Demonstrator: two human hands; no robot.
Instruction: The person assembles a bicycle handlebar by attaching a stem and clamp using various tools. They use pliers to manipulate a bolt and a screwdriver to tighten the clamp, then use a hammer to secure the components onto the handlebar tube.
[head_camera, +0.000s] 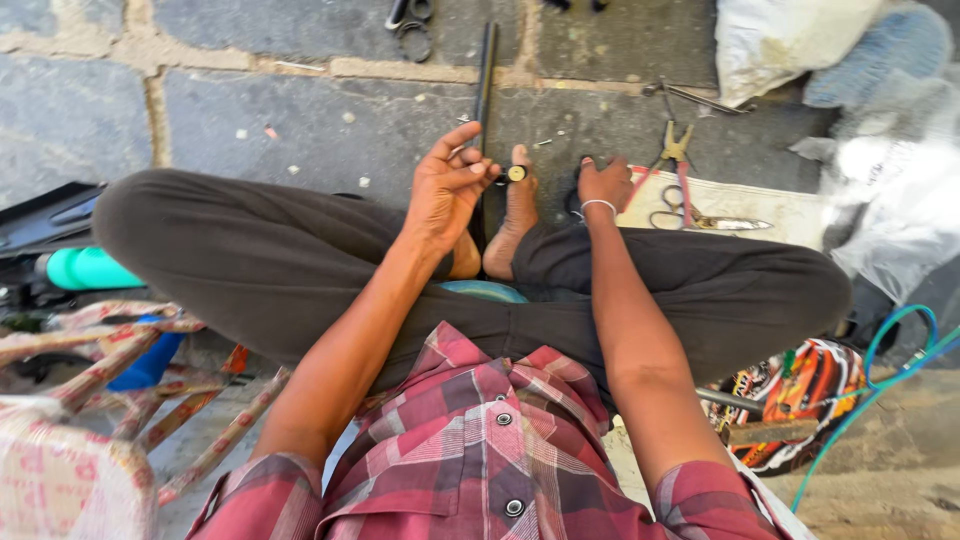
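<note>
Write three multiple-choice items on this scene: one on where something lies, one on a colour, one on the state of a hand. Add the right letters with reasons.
1. Where do the red-handled pliers lie?
A. On the cloth sheet beyond the person's right knee
B. In the left hand
C. On the person's lap

2. What colour is the bottle beside the person's left knee?
A. Yellow
B. Teal green
C. White

3. How is the left hand set?
A. Flat on the ground
B. Clenched in a fist around the pliers
C. Raised, fingers pinching a small round part

Answers:
1 A: the pliers rest at the sheet's edge, past the right hand.
2 B: its visible body is teal green.
3 C: the thumb and fingers meet at the round part, above the bare foot.
</note>
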